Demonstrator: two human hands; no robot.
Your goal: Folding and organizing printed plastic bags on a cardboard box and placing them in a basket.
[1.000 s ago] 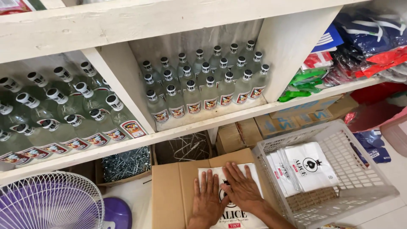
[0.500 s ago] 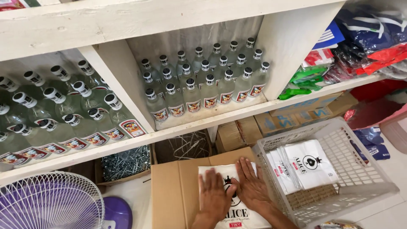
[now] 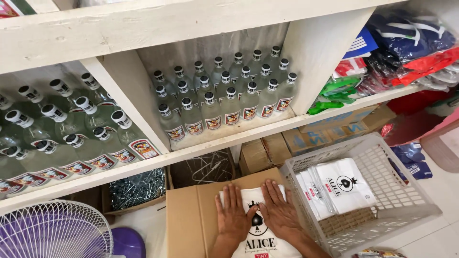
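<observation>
Fingers of both hands lie spread and flat, clamped on nothing, pressing down on a folded white fabric item with a black spade-shaped emblem and dark lettering (image 3: 260, 234). On its left half rests the left hand (image 3: 233, 219), on its right half the right hand (image 3: 280, 213), their thumbs nearly meeting beside the emblem. A small red tag sits at the fabric's lower edge, at 6 o'clock from the hands.

That fabric lies on a closed brown cardboard box (image 3: 191, 224), at the bottom centre of the view. Just beside the box, at 3 o'clock from the hands, stands a white plastic lattice basket (image 3: 401, 191) holding a stack of flat white packets with the same black spade mark (image 3: 337, 186), over a brown layer underneath.

At 12 o'clock, a white-painted wooden shelf (image 3: 229, 143) carries rows of clear glass bottles with black-and-white caps and small shield-shaped red and yellow labels (image 3: 224, 100). At 10 o'clock a second bay holds more such bottles, tilted in the view (image 3: 71, 138). At 2 o'clock, folded goods in clear wrappers, blue, red and green (image 3: 397, 52), fill the right bay, and brown cartons with blue print (image 3: 334, 129) sit under the shelf. At 9 o'clock is a white wire fan guard over purple blades (image 3: 52, 231).
</observation>
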